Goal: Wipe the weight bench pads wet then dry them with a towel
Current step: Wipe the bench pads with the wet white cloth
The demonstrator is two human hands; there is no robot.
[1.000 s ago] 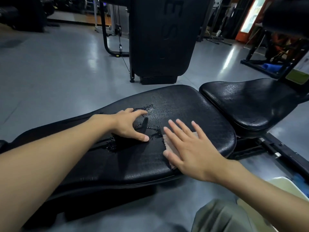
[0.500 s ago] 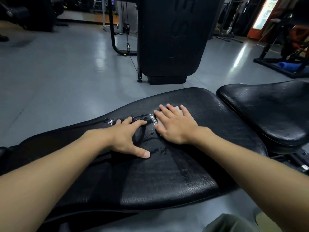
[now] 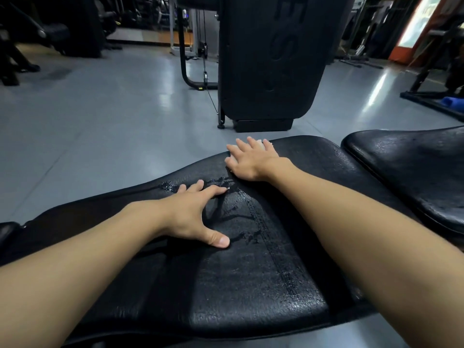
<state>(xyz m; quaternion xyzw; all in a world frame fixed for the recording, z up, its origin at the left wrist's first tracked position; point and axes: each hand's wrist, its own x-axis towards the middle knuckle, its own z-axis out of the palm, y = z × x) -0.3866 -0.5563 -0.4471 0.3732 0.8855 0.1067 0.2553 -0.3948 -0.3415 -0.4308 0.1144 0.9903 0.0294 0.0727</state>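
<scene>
The long black back pad (image 3: 251,285) of the weight bench lies across the view, with wet streaks and beads of water on it. My right hand (image 3: 251,159) lies flat with spread fingers near the pad's far edge and presses a small pale cloth (image 3: 261,143), of which only a corner shows past the fingertips. My left hand (image 3: 193,214) rests on the pad's middle with fingers spread, thumb out, holding nothing. The black seat pad (image 3: 414,177) sits to the right.
A tall black machine housing (image 3: 268,59) stands on the grey floor just beyond the bench. A cable machine frame (image 3: 185,59) is behind it. More gym equipment lines the far left and the right, where a blue roll (image 3: 452,101) lies.
My right hand has slid the cloth from the pad's near side across to its far edge. My left hand has stayed planted on the pad. The camera has moved closer.
</scene>
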